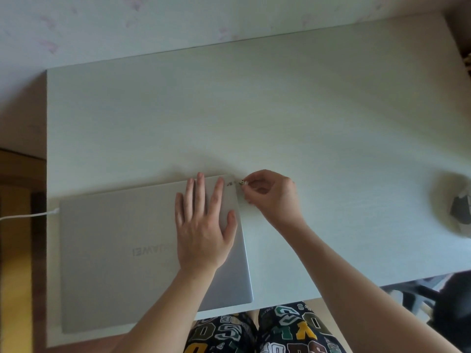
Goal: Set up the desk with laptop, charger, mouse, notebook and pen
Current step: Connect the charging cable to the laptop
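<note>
Surface point(280, 110): pale, wood-grained, set against a light wall; the far and right parts lie bare.

Laptop point(122, 250): silver, lid closed, lying at the near left of the surface, its near corner overhanging the edge. In place, not yet opened.

Charger cable point(28, 216): white, running in from the left and meeting the laptop's left edge. Judged plugged in; the charger brick is out of view.

Left hand point(204, 225): flat on the lid, fingers spread, pressing down and grasping nothing.

Right hand point(270, 192): just beside the laptop's far right corner, grip pinched together on a small plug-like item point(241, 182) held at that edge. Possibly a mouse receiver, but too small to tell.

Blurred dark-and-grey object point(458, 207): at the right edge of the surface, unidentifiable.

Mouse, notebook, pen: none visible.

Progress: judged early. Laptop and charger are down; three items and opening the lid remain.
</note>
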